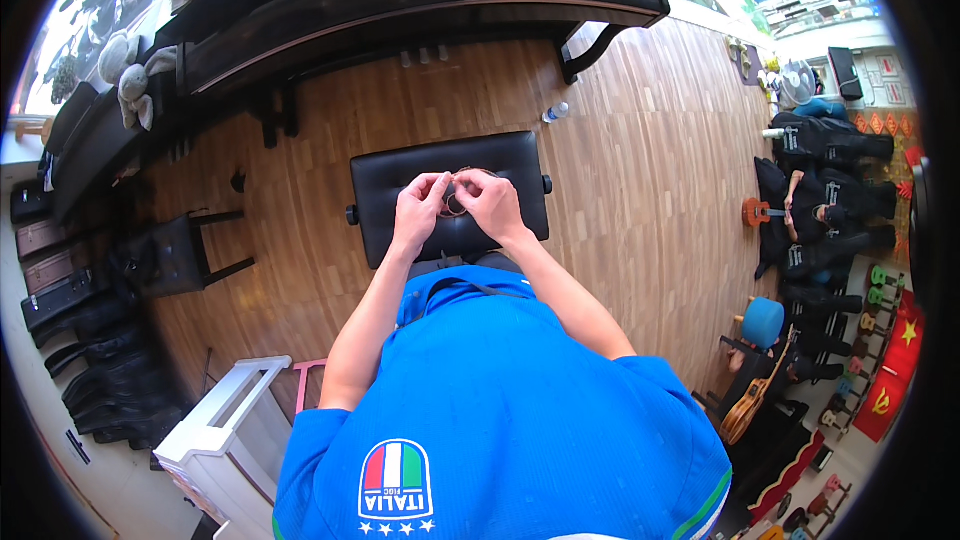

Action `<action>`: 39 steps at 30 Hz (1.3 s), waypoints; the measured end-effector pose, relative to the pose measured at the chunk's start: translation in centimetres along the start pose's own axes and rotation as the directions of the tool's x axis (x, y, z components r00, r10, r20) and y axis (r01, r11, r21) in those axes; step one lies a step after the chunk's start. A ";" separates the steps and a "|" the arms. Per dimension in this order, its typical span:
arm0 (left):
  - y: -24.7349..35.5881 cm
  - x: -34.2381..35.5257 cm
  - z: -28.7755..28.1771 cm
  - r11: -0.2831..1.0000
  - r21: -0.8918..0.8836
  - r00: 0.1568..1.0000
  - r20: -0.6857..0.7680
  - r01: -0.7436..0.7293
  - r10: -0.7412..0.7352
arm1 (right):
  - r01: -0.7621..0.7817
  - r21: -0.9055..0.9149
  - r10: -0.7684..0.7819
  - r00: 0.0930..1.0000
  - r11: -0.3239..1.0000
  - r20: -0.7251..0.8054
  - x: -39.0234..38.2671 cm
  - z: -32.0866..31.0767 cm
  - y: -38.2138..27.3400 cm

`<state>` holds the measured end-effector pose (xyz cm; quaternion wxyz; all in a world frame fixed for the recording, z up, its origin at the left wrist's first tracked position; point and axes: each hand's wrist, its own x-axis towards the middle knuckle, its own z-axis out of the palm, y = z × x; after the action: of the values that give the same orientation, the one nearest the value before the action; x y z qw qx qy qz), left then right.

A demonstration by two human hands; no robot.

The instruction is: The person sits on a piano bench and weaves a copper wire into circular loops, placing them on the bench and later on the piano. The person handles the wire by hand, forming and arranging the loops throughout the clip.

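Observation:
Over a black padded piano bench [380, 175], my left hand [420, 208] and my right hand [491, 204] meet with fingertips pinched close together. Between them is a coil of thin copper-coloured string or wire [454, 208], bent into loops. Part of the coil goes out of sight behind my right fingers. Both hands are closed on it. Whether the loops touch the seat beneath I cannot tell.
A black piano [400, 25] stands ahead. On the wooden floor there is a plastic bottle [556, 112]. At the right a person [800, 205] holds a ukulele [755, 212]; a blue stool [762, 322] is nearer. White furniture [230, 430] stands at lower left.

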<state>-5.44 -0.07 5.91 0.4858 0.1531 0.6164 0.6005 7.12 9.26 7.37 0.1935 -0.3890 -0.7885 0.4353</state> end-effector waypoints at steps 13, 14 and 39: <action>0.8 0.2 -0.9 0.933 -0.313 0.984 0.048 0.179 -0.173 | -0.629 0.773 0.067 0.777 0.077 0.626 -0.7 -2.2 1.5; 0.8 0.2 -0.8 0.925 -0.327 0.981 0.067 0.192 -0.180 | -0.624 0.776 0.068 0.782 0.092 0.620 -0.9 -2.0 2.0; 1.0 -1.3 1.3 0.883 -0.371 0.958 0.116 0.287 -0.262 | -0.424 0.811 0.238 0.904 0.402 0.355 -2.4 0.0 2.8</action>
<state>-4.16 -0.03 7.55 0.6054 -0.0150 0.4867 0.6296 9.85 8.27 5.14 0.2006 -0.3425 -0.3749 0.8378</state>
